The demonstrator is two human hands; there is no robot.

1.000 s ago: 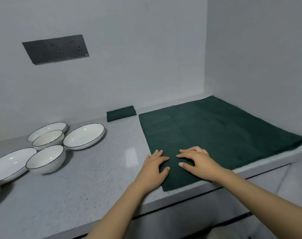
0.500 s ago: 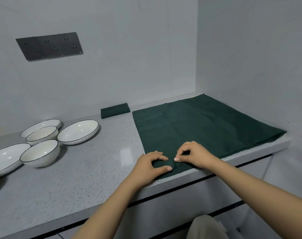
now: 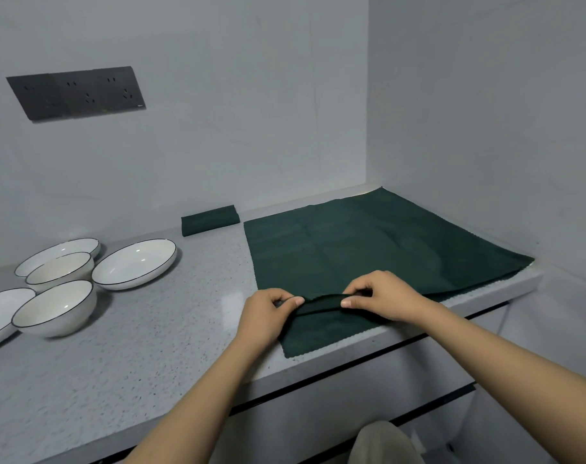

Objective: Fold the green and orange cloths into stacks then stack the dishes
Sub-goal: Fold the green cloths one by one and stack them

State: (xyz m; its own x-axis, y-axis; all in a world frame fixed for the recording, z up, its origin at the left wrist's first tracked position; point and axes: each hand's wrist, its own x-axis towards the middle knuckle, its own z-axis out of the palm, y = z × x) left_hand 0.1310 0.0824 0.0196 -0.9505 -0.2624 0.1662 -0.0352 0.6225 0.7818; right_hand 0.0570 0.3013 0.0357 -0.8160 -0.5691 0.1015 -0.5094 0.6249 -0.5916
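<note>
Presently the table [image 3: 124,356] carries everything in view, and the large green cloth [image 3: 368,249] is the biggest item on it, spread flat over the right end from the back right corner to the front edge. A second layer shows along its front margin, so it may be more than one cloth or one doubled over; which, cannot be told.

The governing relation: the cloth extends away from both hands toward the back edge, and the raised strip of its near edge runs left to right between them. In my judgement a fold would therefore carry this edge away from the person, toward the back. Both hands are on the cloth; neither is nearer.

Dishes sit at the left end, well apart from the cloth: a shallow plate [image 3: 134,264], two bowls [image 3: 55,308] and further plates partly cut off at the left. They are not yet stacked.

A small folded green cloth [image 3: 209,220] lies at the back edge, just left of the large one. No orange cloth is visible.

Left hand [image 3: 266,316]: fingers curled, thumb and forefinger pinching the lifted edge. Right hand [image 3: 383,296]: fingers curled likewise, pinching the same edge further right. The strip is held slightly clear of the layer beneath.
</note>
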